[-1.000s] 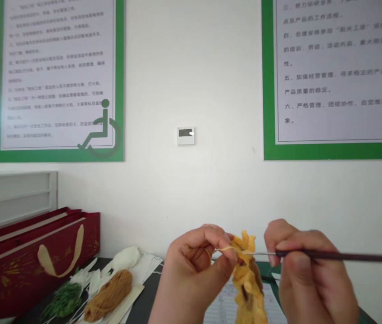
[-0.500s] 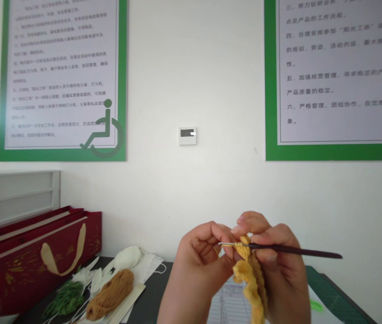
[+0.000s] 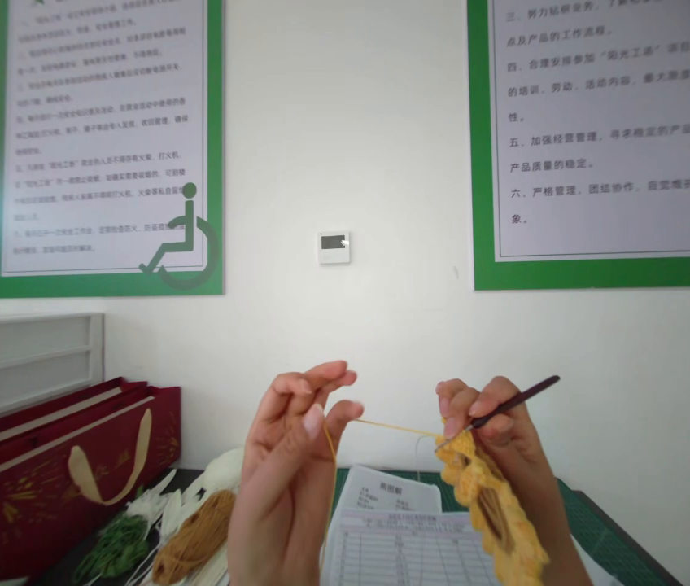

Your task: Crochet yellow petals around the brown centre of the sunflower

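My left hand (image 3: 296, 464) is raised at the centre, with a thin yellow yarn (image 3: 397, 426) running over its fingers and down past the palm. The strand stretches across to the yellow crochet piece (image 3: 482, 496), which hangs in a ruffled strip below my right hand (image 3: 504, 423). Pinched in my right hand are the top of that piece and a dark-handled crochet hook (image 3: 521, 399), its handle pointing up to the right. The hook's metal tip lies at the piece's top edge.
Printed sheets (image 3: 406, 545) lie on a green mat (image 3: 607, 537). At the left are brown yarn (image 3: 195, 537), green yarn (image 3: 116, 545), white yarn (image 3: 223, 472) and a red gift bag (image 3: 76, 480). Green-framed posters (image 3: 216, 163) and a small white wall panel (image 3: 334, 247) are behind.
My hands have moved apart, the left one leftward, drawing the yellow strand out between them. The hook has tilted, handle end up. More of the crochet piece and the sheets shows.
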A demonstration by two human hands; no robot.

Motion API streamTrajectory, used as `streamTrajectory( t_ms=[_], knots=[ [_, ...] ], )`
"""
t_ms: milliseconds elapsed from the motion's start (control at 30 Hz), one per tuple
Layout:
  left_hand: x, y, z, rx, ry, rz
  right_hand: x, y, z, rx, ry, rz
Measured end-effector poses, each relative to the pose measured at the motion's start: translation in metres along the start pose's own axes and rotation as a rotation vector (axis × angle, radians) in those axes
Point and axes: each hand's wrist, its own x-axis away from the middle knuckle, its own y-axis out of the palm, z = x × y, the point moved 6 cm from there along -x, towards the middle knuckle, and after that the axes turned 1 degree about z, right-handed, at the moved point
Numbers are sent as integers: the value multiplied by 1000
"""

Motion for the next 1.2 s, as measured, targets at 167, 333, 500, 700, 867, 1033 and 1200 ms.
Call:
streamTrajectory(
  t_ms=[167, 333, 500, 700, 867, 1033, 1200],
  knots=[
    [0, -3, 8, -40, 155, 26, -1, -3, 3, 9, 16, -14],
    [1, 10, 18, -690, 404, 3, -4, -21, 1, 19, 15, 30],
    [-15, -5, -12, -635, 150, -49, -7, -36, 1, 56, 10, 65],
    [-18, 3, -49, -228, -68, -137, -5, -20, 5, 54, 41, 33],
    [-20, -13, -51, -440, 140, 140, 0, -10, 3, 48, 65, -5],
    [-24, -18, -50, -237, -2, 128, 1, -8, 4, 46, 48, -36],
    [-12, 9, -47, -48, -168, -47, 1, -5, 2, 44, 8, -43]
  ],
)
